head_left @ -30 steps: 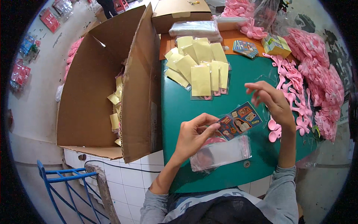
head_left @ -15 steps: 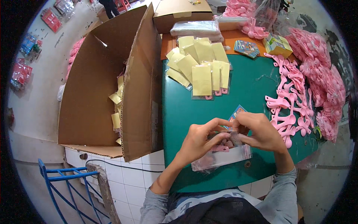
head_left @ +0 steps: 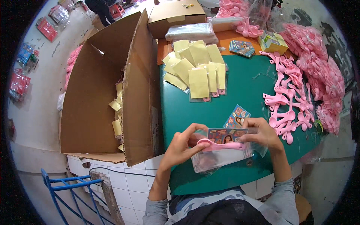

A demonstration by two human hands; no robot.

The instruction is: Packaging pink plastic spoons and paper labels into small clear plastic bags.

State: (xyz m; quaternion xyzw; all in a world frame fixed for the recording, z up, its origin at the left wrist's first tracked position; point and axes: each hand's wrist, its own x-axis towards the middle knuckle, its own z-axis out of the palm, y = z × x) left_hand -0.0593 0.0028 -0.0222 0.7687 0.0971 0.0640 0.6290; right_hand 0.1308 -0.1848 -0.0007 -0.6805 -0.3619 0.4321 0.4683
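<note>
- The green table [head_left: 180, 120] carries the things; read as a dial from its middle, 12 o'clock points straight away from the person, and its near edge curves round 6.
- An orange strip [head_left: 225, 36] crosses its far end, from 11 to 1 o'clock.
- On that strip lie a stack of clear sleeves [head_left: 191, 32] at 11, fanned cards [head_left: 242, 48] at 12 and a yellow box [head_left: 273, 42] at 1.
- Overlapping yellow-backed packets [head_left: 198, 83] heap up at 11.
- Loose pink spoons [head_left: 288, 112] spread from 1 to 3.
- A printed card [head_left: 235, 115] lies near the middle.
- Clear bags [head_left: 206, 165] lie at 6.
</note>
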